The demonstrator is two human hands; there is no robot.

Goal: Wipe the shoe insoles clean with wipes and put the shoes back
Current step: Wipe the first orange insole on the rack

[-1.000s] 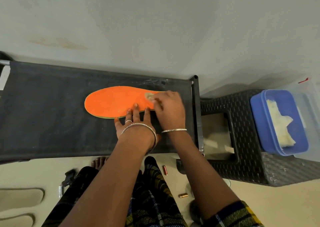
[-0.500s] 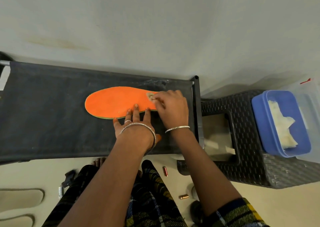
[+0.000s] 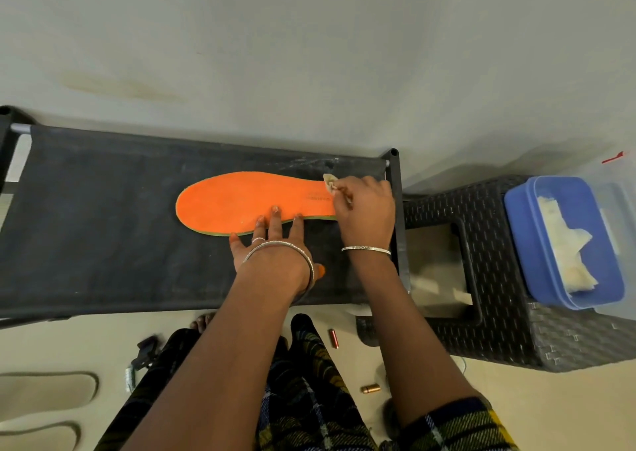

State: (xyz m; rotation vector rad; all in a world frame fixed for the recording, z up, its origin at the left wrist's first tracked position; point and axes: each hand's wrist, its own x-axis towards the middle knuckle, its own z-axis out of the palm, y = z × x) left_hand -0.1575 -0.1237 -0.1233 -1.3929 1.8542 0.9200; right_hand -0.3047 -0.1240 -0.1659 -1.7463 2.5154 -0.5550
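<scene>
An orange insole [image 3: 241,201] lies flat on the black fabric rack [image 3: 86,216], toe end to the left. My left hand [image 3: 272,244] presses straight fingers on the insole's near edge. At the heel end, my right hand [image 3: 364,209] pinches a small crumpled wipe [image 3: 329,182] against the insole. A blue tub [image 3: 564,240] with pale wipes inside sits on a dark woven stool [image 3: 481,278] to the right.
Two beige insoles [image 3: 44,390] lie on the floor at lower left. Small copper-coloured cylinders [image 3: 333,338] and a dark clip [image 3: 144,347] are on the floor by my legs. A clear plastic container [image 3: 616,189] stands behind the tub. A pale wall rises behind the rack.
My right hand has slid the wipe a little to the right and away, toward the heel's far edge. The left hand stays pressed on the insole.
</scene>
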